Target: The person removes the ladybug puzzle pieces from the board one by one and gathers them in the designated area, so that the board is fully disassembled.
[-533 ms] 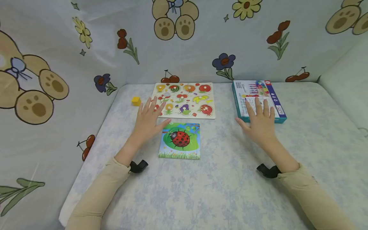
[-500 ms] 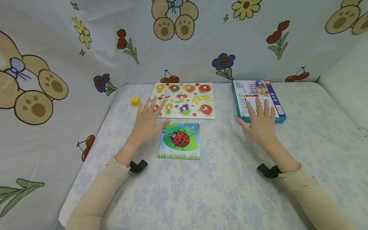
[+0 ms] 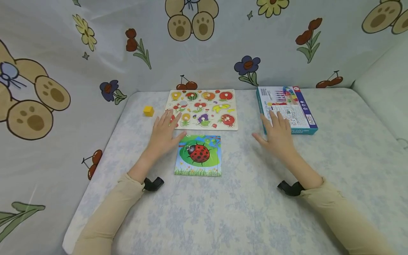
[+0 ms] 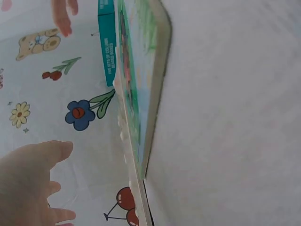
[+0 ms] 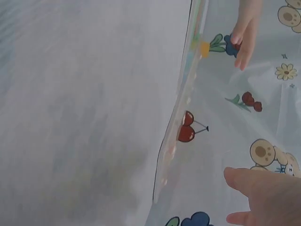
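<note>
My left hand (image 3: 165,129) lies flat with fingers spread, its fingertips over the near left corner of the fruit peg puzzle board (image 3: 204,109) and its thumb at the top left corner of the ladybug puzzle (image 3: 198,155). My right hand (image 3: 276,132) is open, palm down, fingers reaching the near left corner of the teal box (image 3: 287,109). In the left wrist view the ladybug puzzle (image 4: 146,84) shows edge-on beside my left hand (image 4: 28,183). In the right wrist view my right hand (image 5: 268,197) shows at the lower right.
A small yellow cube (image 3: 148,111) sits left of the peg board. A cartoon-print cloth (image 3: 95,46) walls the back and left. The table (image 3: 242,212) carries a pale flowered cover. Black camera mounts (image 3: 153,184) sit at both wrists.
My right hand has slid left and slightly nearer, off most of the teal box. My left hand has stayed in place.
</note>
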Demonstrator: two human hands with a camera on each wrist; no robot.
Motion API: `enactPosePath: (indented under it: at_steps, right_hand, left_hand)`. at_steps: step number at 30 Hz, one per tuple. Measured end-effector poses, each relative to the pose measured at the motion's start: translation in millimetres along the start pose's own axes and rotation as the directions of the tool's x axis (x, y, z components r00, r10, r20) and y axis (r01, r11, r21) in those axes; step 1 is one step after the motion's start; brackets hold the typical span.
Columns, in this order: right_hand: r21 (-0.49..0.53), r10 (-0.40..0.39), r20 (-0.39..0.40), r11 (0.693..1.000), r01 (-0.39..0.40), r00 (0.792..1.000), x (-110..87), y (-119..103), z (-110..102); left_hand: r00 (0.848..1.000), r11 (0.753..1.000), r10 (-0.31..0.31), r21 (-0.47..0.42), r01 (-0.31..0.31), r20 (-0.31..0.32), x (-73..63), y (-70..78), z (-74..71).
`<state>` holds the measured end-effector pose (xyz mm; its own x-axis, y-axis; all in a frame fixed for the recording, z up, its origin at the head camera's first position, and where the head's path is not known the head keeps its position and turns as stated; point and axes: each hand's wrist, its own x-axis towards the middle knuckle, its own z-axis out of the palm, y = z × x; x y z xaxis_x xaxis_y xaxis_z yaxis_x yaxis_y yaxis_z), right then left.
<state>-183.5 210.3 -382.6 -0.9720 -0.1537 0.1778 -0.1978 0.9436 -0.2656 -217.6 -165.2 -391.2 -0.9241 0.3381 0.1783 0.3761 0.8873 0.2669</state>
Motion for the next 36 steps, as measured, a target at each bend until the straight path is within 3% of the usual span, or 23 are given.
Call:
enactPosePath:
  at_steps: [3,7,9,12,15,18,24,30,36]
  right_hand:
    - [0.072,-0.076,0.017,0.995,0.074,0.997,4.3,-14.5,10.5]
    - [0.224,-0.165,0.065,0.963,0.147,0.984,11.4,-38.0,23.8]
    - [0.340,-0.200,0.104,0.928,0.154,0.974,15.1,-50.2,31.7]
    - [0.512,-0.258,0.158,0.847,0.144,0.953,20.8,-67.7,44.7]
    - [0.590,-0.299,0.178,0.795,0.142,0.938,26.6,-81.6,59.7]
    - [0.567,-0.311,0.157,0.806,0.172,0.938,30.9,-89.4,71.8]
    - [0.508,-0.323,0.082,0.828,0.239,0.943,30.7,-88.5,80.4]
    - [0.499,-0.325,0.090,0.833,0.240,0.941,27.8,-89.1,77.9]
    - [0.496,-0.356,0.124,0.831,0.253,0.926,33.9,-91.8,76.9]
  left_hand:
    - [0.999,0.993,0.031,-0.113,-0.029,0.013,-1.4,-4.2,6.5]
    - [0.994,0.956,0.104,-0.282,-0.087,0.046,-3.4,-8.0,18.8]
    - [0.986,0.927,0.157,-0.353,-0.128,0.057,-4.9,-7.8,25.8]
    - [0.967,0.886,0.242,-0.425,-0.186,0.080,-7.7,-5.0,37.0]
    - [0.948,0.861,0.301,-0.458,-0.221,0.108,-11.3,-2.2,45.6]
    - [0.939,0.852,0.324,-0.468,-0.234,0.120,-13.1,-1.4,50.5]
    - [0.920,0.864,0.367,-0.418,-0.281,0.138,-11.7,-2.6,54.3]
    - [0.913,0.871,0.379,-0.392,-0.297,0.151,-11.2,-3.4,56.4]
    - [0.912,0.871,0.379,-0.394,-0.293,0.159,-13.1,-4.5,54.5]
